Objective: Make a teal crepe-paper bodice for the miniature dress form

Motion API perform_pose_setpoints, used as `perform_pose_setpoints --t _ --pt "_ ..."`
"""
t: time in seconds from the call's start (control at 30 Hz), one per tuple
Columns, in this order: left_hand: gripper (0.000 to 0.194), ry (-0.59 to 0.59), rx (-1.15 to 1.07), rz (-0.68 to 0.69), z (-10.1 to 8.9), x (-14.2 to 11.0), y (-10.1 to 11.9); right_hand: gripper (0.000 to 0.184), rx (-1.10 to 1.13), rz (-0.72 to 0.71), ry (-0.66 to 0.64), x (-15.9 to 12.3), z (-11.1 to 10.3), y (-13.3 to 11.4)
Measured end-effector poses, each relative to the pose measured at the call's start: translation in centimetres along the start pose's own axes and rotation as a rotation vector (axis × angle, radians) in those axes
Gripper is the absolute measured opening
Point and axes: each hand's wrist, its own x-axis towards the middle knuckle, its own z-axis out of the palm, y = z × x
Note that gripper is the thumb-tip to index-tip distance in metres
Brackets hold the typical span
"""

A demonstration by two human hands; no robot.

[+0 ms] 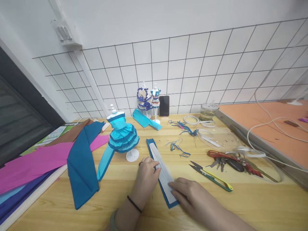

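Observation:
A white paper strip (pixel 163 171) lies lengthwise on a slightly wider dark teal strip (pixel 149 143), which shows along its edges. My left hand (pixel 147 173) is closed, with thumb and fingertips pinching at the white strip's left edge near the middle. At the lower right end, my right hand (pixel 189 194) has its thumb and fingers closed on the strip's edge. Left of the strips stands a small white dress form in a tiered turquoise crepe-paper dress (pixel 122 131). Green-and-yellow thread snips (pixel 211 177) rest to the right of my right hand.
Folded teal paper (pixel 83 166) and pink paper (pixel 43 160) cover the left side. Two small dressed forms (pixel 145 99) and a phone (pixel 164 106) stand against the wall. Paper scraps (pixel 179 149), keys (pixel 222 162), a glass jar (pixel 208 111) and a white cable (pixel 252 128) are on the right.

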Motion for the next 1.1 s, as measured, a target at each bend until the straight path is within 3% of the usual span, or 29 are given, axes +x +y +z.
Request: perform_pose_setpoints --t 1.1 --pt "0.019 -0.069 0.033 -0.012 -0.51 -0.3 0.27 0.027 0.066 -0.056 0.016 -0.76 -0.73 -0.32"
